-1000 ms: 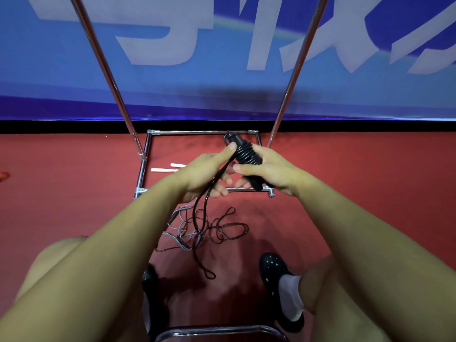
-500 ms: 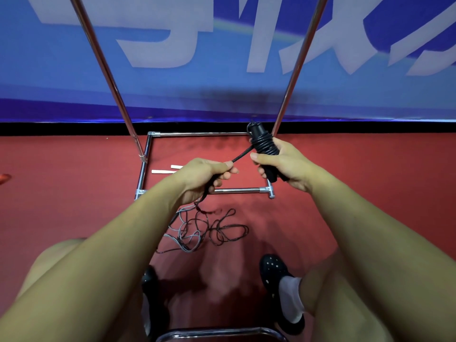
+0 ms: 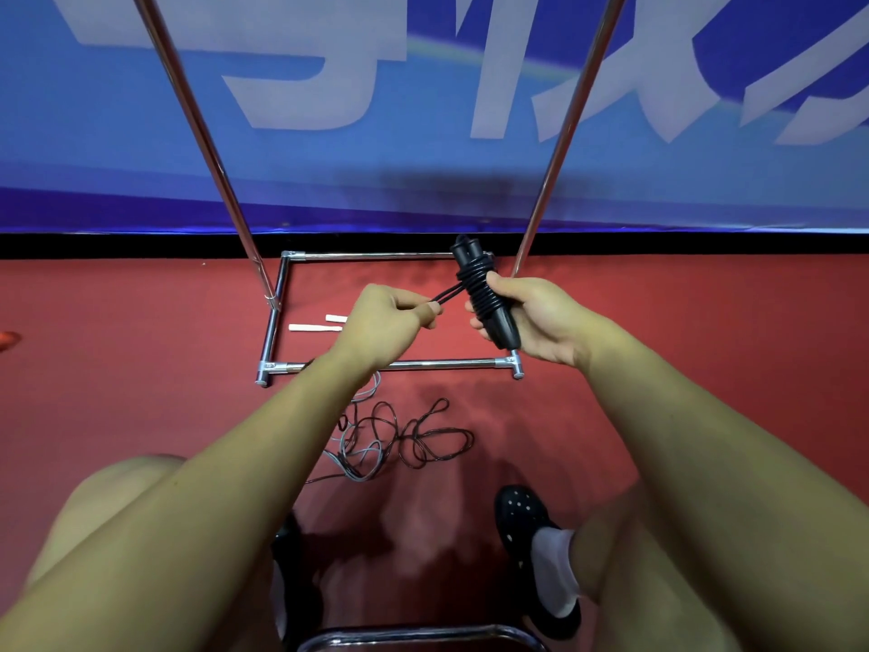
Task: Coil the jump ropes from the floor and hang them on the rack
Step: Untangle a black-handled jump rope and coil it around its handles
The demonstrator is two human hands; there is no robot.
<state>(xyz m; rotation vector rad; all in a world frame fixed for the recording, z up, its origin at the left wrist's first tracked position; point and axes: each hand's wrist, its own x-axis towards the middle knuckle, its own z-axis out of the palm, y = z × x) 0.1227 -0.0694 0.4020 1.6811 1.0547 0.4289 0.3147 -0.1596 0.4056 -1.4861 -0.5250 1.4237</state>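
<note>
Black jump rope (image 3: 479, 294): cord wound round paired handles, gripped upright in right hand (image 3: 531, 317), above the rack (image 3: 390, 365) base. Doubled cord end runs taut to left hand (image 3: 390, 317), pinched between curled fingers. Loose ropes (image 3: 399, 440), black and grey: tangled on red floor (image 3: 141, 392), just before the rack's near bar. Two white sticks (image 3: 314, 328): inside base frame. Blue banner (image 3: 423, 110): behind.

The right hand (image 3: 541, 317) is holding black handles (image 3: 489, 303) wrapped in rope while the left hand (image 3: 385, 322) is pinching the rope's end (image 3: 446, 296) above the red floor (image 3: 141, 392).
</note>
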